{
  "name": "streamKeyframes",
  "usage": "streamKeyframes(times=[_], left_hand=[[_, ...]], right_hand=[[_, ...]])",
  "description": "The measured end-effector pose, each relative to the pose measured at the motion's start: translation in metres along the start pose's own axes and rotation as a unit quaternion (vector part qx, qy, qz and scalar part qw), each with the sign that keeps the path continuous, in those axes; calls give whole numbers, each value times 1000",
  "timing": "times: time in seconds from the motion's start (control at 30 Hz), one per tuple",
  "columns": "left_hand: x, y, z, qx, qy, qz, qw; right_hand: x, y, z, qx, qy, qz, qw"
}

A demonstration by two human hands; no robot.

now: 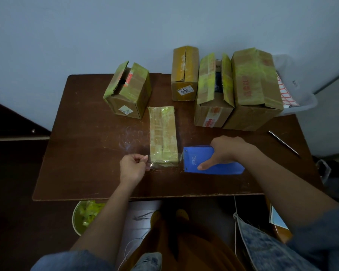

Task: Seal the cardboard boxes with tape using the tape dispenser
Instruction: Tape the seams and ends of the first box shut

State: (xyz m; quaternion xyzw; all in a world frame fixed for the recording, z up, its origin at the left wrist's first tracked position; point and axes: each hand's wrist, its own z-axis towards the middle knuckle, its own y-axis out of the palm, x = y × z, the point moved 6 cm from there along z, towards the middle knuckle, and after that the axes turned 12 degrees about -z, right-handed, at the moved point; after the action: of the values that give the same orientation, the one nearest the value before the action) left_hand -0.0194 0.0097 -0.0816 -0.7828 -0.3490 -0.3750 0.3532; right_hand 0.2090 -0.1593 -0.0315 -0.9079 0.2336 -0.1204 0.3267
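Note:
A long flat cardboard box (pixel 162 133) lies in the middle of the brown table (pixel 90 153), its near end toward me. My right hand (pixel 227 151) grips the blue tape dispenser (pixel 196 160) just right of that near end. A strip of clear tape (pixel 164 164) runs from the dispenser across the box's near end to my left hand (pixel 132 168), which pinches the tape's free end just left of the box.
Several other cardboard boxes stand at the back: one tilted (pixel 127 90) at the left, an upright one (pixel 184 75), an open-flapped one (pixel 213 90) and a large one (pixel 254 89). A pen (pixel 283 142) lies at the right. A bin with tape scraps (pixel 84 216) sits under the table's front edge.

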Motion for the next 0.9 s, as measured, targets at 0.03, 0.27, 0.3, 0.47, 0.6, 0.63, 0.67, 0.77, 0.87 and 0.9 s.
streamKeyframes(times=[0.03,0.27,0.3,0.47,0.6,0.63,0.67,0.77,0.87,0.9], left_hand=[[-2,1,1,1,-6,-4,1000],[-20,8,5,-7,-60,-101,993],[-20,9,4,-8,-63,-110,992],[-24,11,0,-8,-105,-159,982],[-27,12,-1,2,-156,-189,970],[-28,13,-1,4,-172,-191,966],[-29,13,0,4,-191,-190,963],[-36,8,2,13,-239,-192,952],[-40,4,6,33,-230,-158,960],[-41,3,8,36,-208,-119,970]], right_hand=[[0,1,1,-2,1,2,1000],[0,10,7,-12,-1,22,1000],[-1,11,9,-10,-1,26,1000],[-4,19,14,2,-9,53,999],[-4,26,17,4,-12,75,997],[-4,27,18,6,-11,78,997],[-3,27,19,9,-11,79,997],[-2,30,23,6,-16,79,997],[0,33,25,1,-18,82,996],[1,34,25,0,-16,88,996]])
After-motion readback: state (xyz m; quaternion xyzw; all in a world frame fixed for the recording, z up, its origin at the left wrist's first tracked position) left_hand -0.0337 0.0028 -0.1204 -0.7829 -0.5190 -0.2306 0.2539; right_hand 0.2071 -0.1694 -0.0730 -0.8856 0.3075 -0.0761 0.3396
